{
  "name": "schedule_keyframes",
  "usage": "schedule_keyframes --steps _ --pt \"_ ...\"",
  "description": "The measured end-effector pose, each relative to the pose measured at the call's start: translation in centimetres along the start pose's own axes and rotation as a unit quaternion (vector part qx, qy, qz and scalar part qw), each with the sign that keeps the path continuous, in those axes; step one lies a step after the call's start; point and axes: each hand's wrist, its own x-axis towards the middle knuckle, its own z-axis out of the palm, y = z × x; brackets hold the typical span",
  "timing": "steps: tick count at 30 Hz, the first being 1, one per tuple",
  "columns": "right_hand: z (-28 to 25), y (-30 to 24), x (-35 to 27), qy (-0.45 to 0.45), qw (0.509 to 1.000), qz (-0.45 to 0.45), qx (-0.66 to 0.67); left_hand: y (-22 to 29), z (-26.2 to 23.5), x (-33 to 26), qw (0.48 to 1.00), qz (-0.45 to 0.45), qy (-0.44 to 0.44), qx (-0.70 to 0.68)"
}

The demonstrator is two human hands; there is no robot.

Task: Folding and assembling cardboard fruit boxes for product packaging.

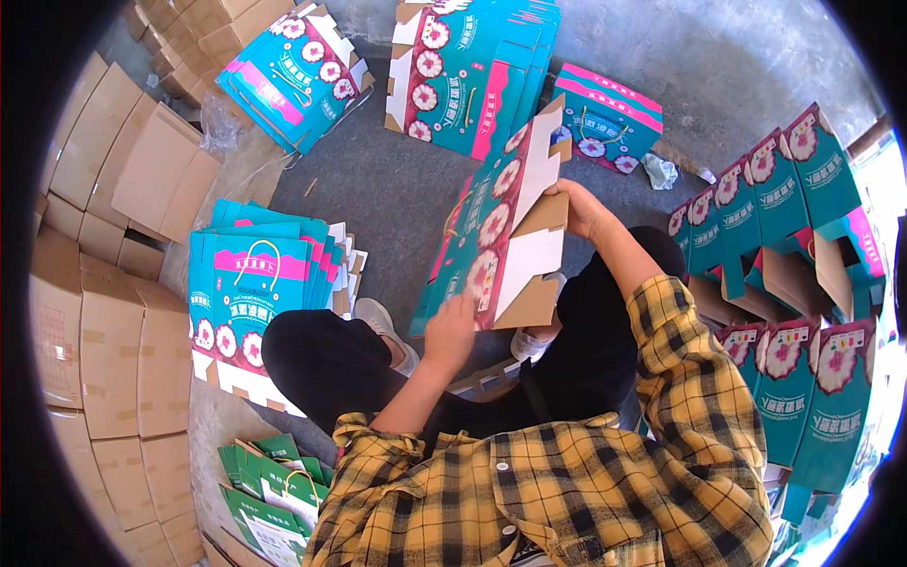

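A teal and maroon printed carton (493, 222) is held tilted above my lap, its white and brown end flaps folded out along one side. My right hand (578, 210) grips a brown flap on the carton's far right side, fingers closed around the cardboard. At the carton's near end, my left hand (452, 333) has its fingers curled against the printed face by the edge. The fingertips of the left hand are partly hidden. The carton's underside does not show.
Flat teal cartons (248, 293) are stacked at my left, with more flat stacks (463, 76) ahead. A formed carton with handle (609, 118) stands ahead right. Rows of open-sided cartons (789, 378) line the right. Brown boxes (111, 350) and green packages (274, 487) are at left.
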Motion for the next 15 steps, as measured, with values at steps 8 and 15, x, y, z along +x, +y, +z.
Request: schedule_keyframes --steps 8,15 --pt "0.5 -2.3 -0.7 0.250 0.937 -0.237 -0.061 -2.9 -3.9 2.5 0.920 -0.132 0.152 -0.337" --pt "0.4 -7.7 -5.4 0.207 0.705 -0.470 -0.489 -6.2 -8.6 2.4 0.874 -0.171 0.129 -0.437"
